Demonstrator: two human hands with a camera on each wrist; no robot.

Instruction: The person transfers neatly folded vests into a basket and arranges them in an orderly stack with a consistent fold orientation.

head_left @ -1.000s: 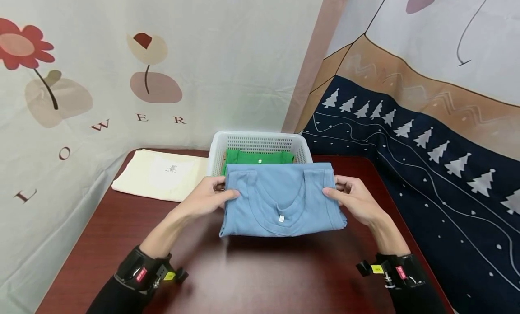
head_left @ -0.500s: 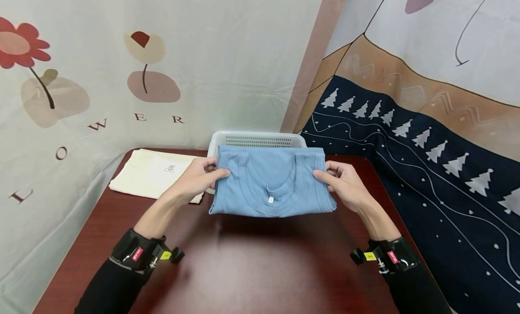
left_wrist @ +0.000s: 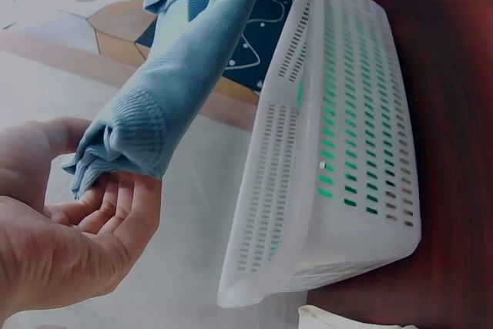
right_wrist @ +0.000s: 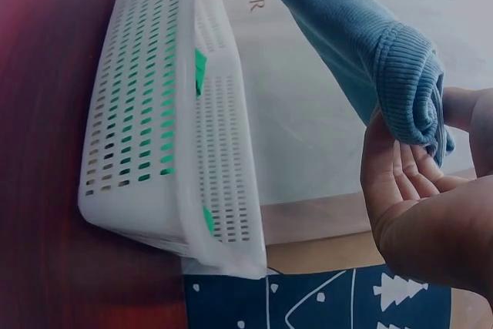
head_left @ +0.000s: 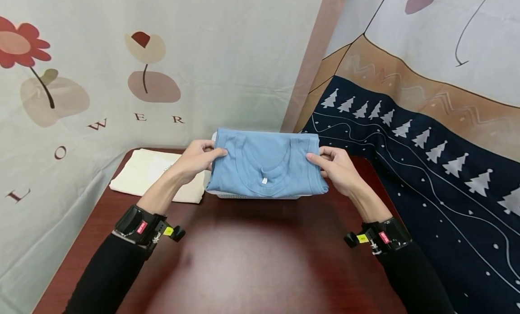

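A folded light blue shirt (head_left: 266, 162) with a small white neck tag hangs over the white plastic basket (left_wrist: 362, 113), covering most of it in the head view. My left hand (head_left: 197, 159) pinches the shirt's left end, thumb on top and fingers beneath. At the opposite end my right hand (head_left: 335, 167) grips it the same way. Both wrist views show the shirt above the basket's rim, with its ribbed edge rolled in layers between thumb and fingers. Green cloth (right_wrist: 200, 71) shows inside the basket and through its holes.
A folded cream cloth (head_left: 140, 174) lies on the dark red table (head_left: 260, 260), left of the basket. Behind the table hangs a pale curtain (head_left: 235, 79) with flower prints. On the right is a navy cloth (head_left: 426, 192) with white trees.
Both hands have carried the blue shirt away from the body, from in front of the basket to over it. The green cloth is now hidden in the head view.
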